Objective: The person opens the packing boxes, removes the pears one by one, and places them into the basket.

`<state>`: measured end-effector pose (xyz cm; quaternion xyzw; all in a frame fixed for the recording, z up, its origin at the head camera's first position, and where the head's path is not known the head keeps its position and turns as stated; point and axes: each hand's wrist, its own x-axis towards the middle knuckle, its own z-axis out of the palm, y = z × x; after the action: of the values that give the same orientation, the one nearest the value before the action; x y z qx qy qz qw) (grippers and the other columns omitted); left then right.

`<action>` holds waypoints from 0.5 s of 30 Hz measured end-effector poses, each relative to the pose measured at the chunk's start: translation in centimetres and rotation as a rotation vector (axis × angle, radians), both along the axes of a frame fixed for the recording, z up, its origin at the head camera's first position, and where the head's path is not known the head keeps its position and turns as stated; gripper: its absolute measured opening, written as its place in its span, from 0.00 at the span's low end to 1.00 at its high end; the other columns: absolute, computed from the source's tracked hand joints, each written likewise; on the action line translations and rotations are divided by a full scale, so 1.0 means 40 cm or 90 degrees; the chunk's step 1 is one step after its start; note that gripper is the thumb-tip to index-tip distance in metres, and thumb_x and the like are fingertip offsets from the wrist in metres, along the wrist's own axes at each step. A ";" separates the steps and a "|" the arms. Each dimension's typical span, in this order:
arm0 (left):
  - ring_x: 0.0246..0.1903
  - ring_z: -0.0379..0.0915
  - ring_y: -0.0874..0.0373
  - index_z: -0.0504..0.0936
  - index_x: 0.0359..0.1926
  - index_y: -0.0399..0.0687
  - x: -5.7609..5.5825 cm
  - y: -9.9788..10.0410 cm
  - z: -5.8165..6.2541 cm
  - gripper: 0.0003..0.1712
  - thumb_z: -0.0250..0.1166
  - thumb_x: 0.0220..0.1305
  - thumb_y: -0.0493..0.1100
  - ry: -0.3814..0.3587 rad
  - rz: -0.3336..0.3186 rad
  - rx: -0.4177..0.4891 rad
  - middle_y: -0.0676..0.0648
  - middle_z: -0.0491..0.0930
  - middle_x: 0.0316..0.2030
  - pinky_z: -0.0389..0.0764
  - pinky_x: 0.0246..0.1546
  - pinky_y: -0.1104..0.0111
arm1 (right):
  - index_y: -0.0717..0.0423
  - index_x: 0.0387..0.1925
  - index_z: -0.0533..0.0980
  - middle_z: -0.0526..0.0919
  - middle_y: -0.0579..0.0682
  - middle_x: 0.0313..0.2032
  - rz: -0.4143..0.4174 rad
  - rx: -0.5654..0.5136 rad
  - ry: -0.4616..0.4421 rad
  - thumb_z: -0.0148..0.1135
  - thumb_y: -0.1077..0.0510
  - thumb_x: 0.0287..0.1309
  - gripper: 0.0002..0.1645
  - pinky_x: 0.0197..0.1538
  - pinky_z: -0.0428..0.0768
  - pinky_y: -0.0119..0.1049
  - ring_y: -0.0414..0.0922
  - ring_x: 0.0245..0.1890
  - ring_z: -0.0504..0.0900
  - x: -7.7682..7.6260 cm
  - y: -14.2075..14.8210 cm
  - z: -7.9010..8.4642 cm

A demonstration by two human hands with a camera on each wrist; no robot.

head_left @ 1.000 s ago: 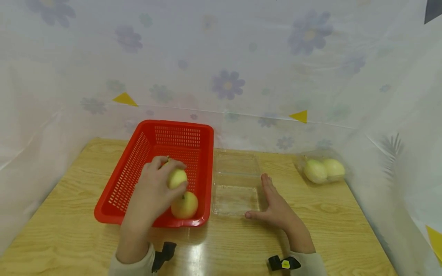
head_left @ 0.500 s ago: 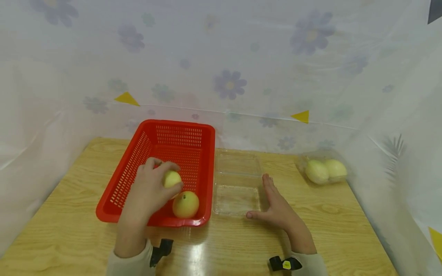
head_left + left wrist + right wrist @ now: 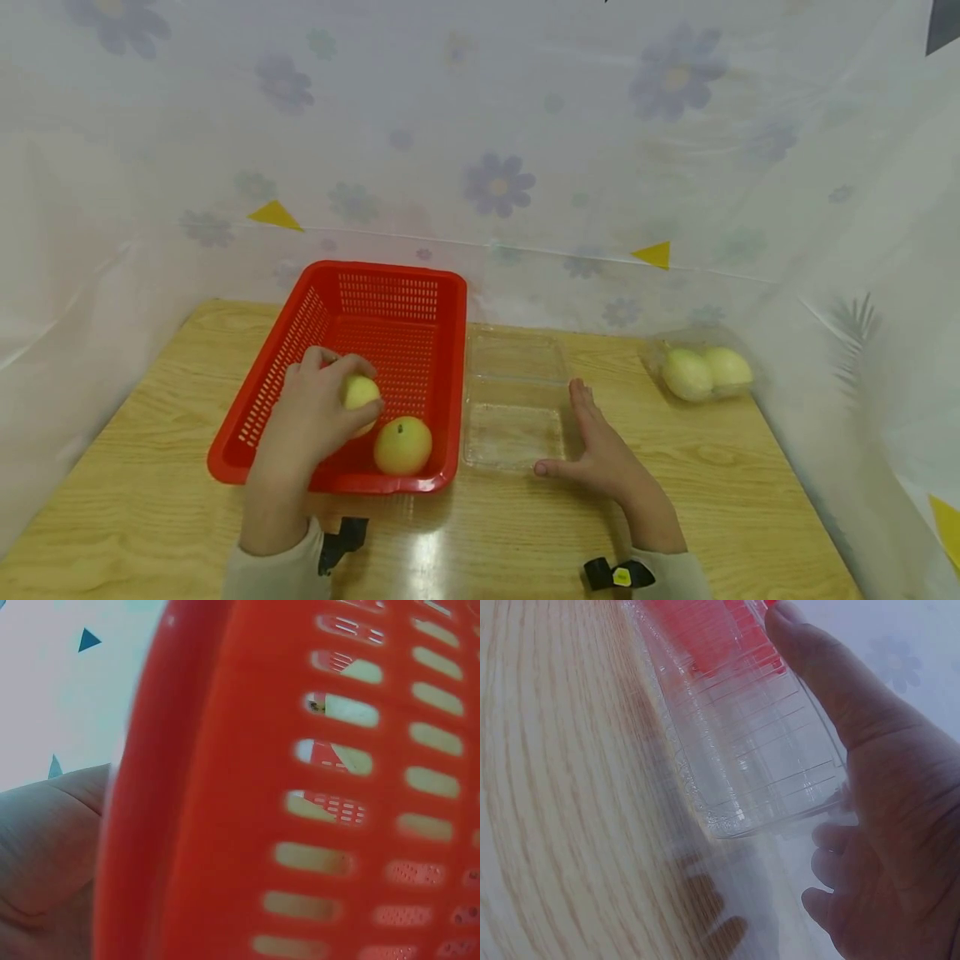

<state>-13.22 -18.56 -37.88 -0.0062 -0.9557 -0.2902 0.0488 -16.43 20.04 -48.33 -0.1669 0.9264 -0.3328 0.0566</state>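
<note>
the fruit [image 3: 361, 395] in the left hand [image 3: 318, 408] sits inside the red basket [image 3: 455, 367], toward its near end; a second fruit [image 3: 402, 446] lies close on its right. both are round and yellowish, and look firm and smooth. i'd expect moderate weight for the size, a stiff body that won't give under the fingers, and skin a bit slick and easily bruised. best hold is round the widest part, thumb opposite fingers, pressing evenly and leaving any stalk alone.

that is roughly how the left hand has it: the fingers curve over the far side and the thumb lies against the near side, spread about as wide as the fruit. whether the fruit bears on the basket floor or is clear of it, i can't tell; in the left wrist view the slotted wall hides most of the grip.

the right hand [image 3: 603, 446] holds nothing. its fingers are straight, thumb spread wide, beside the right side of the clear box [image 3: 513, 435] on the surface [image 3: 517, 542]; actual contact is hard to judge. the box looks light, thin and flexible, likely to skid or dent if squeezed, so steadying it low on the walls seems wise.
</note>
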 end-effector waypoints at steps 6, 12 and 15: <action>0.46 0.64 0.40 0.82 0.45 0.54 -0.005 -0.002 -0.004 0.17 0.71 0.53 0.47 -0.012 -0.012 -0.005 0.38 0.70 0.51 0.76 0.30 0.59 | 0.46 0.79 0.29 0.32 0.54 0.79 0.001 0.000 -0.001 0.77 0.33 0.42 0.81 0.72 0.49 0.67 0.60 0.78 0.34 0.001 0.001 0.001; 0.44 0.64 0.41 0.82 0.44 0.53 -0.004 -0.005 -0.007 0.17 0.72 0.52 0.47 -0.038 -0.021 -0.008 0.38 0.70 0.49 0.76 0.30 0.58 | 0.46 0.79 0.30 0.33 0.55 0.79 0.000 -0.001 -0.002 0.77 0.32 0.41 0.81 0.73 0.49 0.66 0.60 0.78 0.34 0.002 0.003 -0.001; 0.44 0.65 0.41 0.83 0.44 0.52 -0.005 -0.006 -0.009 0.17 0.72 0.52 0.47 -0.043 -0.027 -0.013 0.38 0.70 0.49 0.76 0.31 0.58 | 0.46 0.79 0.30 0.34 0.57 0.79 -0.002 0.002 -0.002 0.77 0.32 0.41 0.81 0.73 0.49 0.65 0.59 0.78 0.34 0.000 0.004 -0.004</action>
<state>-13.42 -18.82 -38.26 -0.0169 -0.9594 -0.2814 0.0107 -16.42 20.20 -48.50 -0.1650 0.9270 -0.3319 0.0578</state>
